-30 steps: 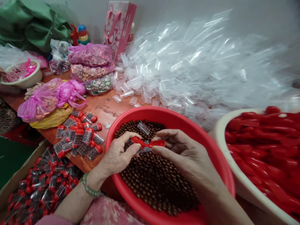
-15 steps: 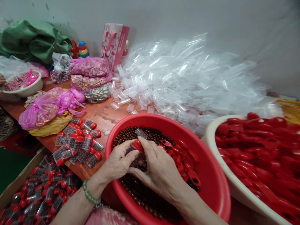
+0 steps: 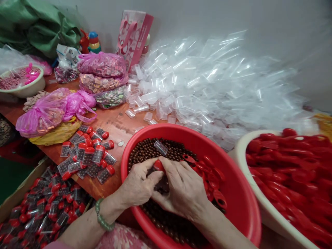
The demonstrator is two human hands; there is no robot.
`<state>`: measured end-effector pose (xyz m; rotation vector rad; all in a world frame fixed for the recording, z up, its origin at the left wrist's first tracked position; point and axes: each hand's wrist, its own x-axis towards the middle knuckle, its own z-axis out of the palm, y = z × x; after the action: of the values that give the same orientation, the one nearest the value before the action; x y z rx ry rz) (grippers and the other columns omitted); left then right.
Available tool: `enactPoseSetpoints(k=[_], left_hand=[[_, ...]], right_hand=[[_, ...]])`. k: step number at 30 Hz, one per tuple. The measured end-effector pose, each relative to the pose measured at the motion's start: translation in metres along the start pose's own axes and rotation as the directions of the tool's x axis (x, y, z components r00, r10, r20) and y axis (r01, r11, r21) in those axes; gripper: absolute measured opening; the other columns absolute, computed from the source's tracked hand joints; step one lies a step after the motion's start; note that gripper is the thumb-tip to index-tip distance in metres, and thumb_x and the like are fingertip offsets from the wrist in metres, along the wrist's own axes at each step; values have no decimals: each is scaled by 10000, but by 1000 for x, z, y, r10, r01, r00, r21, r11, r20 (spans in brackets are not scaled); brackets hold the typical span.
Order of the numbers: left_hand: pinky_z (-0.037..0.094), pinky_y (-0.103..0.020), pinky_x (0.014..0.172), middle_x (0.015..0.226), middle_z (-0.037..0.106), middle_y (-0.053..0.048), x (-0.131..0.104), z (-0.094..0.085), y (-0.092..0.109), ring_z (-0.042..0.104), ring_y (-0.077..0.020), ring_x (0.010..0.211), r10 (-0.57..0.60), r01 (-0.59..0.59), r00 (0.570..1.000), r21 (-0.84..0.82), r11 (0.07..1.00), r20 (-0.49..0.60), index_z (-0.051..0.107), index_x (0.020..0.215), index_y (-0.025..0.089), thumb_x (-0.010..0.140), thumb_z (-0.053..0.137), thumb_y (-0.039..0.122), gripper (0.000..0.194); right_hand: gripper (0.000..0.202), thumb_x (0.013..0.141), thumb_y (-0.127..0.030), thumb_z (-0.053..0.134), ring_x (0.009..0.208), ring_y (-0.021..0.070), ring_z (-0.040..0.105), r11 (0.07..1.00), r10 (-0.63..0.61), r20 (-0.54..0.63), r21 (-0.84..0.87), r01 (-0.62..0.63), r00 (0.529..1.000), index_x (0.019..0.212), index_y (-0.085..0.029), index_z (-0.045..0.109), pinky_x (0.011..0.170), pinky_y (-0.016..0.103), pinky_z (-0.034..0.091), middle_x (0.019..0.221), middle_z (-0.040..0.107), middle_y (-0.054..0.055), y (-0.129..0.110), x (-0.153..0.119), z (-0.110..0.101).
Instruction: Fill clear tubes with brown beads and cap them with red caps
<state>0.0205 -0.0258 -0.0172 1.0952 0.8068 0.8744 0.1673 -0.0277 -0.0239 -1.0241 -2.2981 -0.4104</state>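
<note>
Both hands meet over a red basin [image 3: 190, 130] of round brown beads [image 3: 145, 149]. My left hand [image 3: 142, 181] is closed around a small clear container with a red cap [image 3: 158, 165]; its lower part is mostly covered by fingers. My right hand [image 3: 181, 188] grips the same container from the other side, fingers on the cap. Just beyond the fingertips, an uncapped clear container [image 3: 160, 147] lies on the beads. Red plastic spoon-like pieces [image 3: 214, 180] sit in the basin to the right of my right hand.
Filled red-capped containers [image 3: 88, 155] are piled on the table [image 3: 114, 121], with more in a box [image 3: 44, 214] below left. Clear empty containers [image 3: 207, 86] are heaped behind. A cream basin [image 3: 242, 155] of red pieces stands right. Pink bags [image 3: 102, 69] lie at the back left.
The view has shifted slightly, so most things sit a little differently in the picture. Both hands stay closed on the red-capped container, with only a small shift of the fingers.
</note>
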Motion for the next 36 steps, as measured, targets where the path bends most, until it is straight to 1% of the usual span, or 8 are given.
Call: enactPoseSetpoints(k=[9, 13, 18, 22, 27, 29, 32, 36], left_hand=[[469, -342, 943, 1069, 701, -110, 0, -1, -4, 631, -240, 1033, -70, 74, 997, -226, 971, 23, 653, 1125, 96, 879, 589, 412, 405], [436, -345, 1018, 1179, 661, -107, -16, 1, 1, 606, -220, 1094, -113, 103, 986, -83, 991, -122, 563, 1279, 142, 897, 569, 421, 474], [540, -271, 716, 925, 700, -64, -35, -29, 18, 659, -145, 737, 48, 12, 962, 218, 976, -267, 475, 1354, 189, 966, 443, 421, 453], [548, -335, 801, 936, 711, -66, -34, -80, 26, 685, -202, 842, 336, 91, 844, 729, 679, -418, 548, 1270, 176, 959, 450, 370, 380], [490, -472, 979, 1185, 667, -180, -26, -123, 13, 632, -305, 1117, 530, 234, 787, 948, 217, -316, 572, 1235, 88, 950, 411, 293, 387], [456, -513, 1027, 1258, 623, -217, -23, -123, 8, 579, -327, 1206, 592, 215, 762, 965, 149, -261, 554, 1251, 68, 947, 418, 287, 399], [437, -508, 1071, 1291, 611, -192, -21, -102, 4, 542, -293, 1267, 667, 106, 715, 975, 193, -210, 548, 1254, 103, 939, 463, 255, 360], [488, -435, 1043, 1223, 665, -143, -15, -58, -3, 602, -215, 1200, 642, -178, 761, 921, 347, -95, 586, 1181, 140, 935, 469, 152, 273]], right_hand=[[528, 821, -304, 509, 757, 254, 656, 997, 26, 45, 74, -29, 999, 1268, -30, 437, 686, 398, 506, 879, 697, 175, -11, 1, 1], [576, 837, -309, 529, 884, 273, 675, 972, 76, 159, 208, -109, 984, 1329, -38, 401, 757, 413, 542, 1001, 697, 196, -21, -2, -9], [595, 920, -323, 523, 1132, 242, 634, 871, 205, 436, 327, -367, 876, 1445, -121, 329, 908, 382, 544, 1277, 627, 168, 17, -7, -9], [294, 928, -243, 496, 996, 255, 679, 850, 366, 558, 127, -512, 745, 1184, -159, 613, 878, 413, 539, 1141, 671, 136, 67, -5, 24], [352, 833, -187, 627, 978, 249, 671, 821, 418, 600, 73, -567, 682, 1180, -130, 616, 864, 377, 520, 1094, 682, 144, 91, 1, 60], [354, 808, -184, 652, 990, 240, 665, 812, 413, 617, 84, -578, 670, 1157, -125, 626, 881, 361, 507, 1087, 691, 138, 91, 2, 62], [390, 782, -174, 656, 995, 218, 662, 794, 397, 635, 125, -594, 663, 1168, -124, 623, 887, 323, 497, 1089, 703, 116, 89, 4, 57], [375, 843, -283, 592, 870, 197, 673, 737, 474, 622, 107, -667, 623, 1191, -144, 592, 768, 292, 505, 986, 721, 80, 86, 5, 55]])
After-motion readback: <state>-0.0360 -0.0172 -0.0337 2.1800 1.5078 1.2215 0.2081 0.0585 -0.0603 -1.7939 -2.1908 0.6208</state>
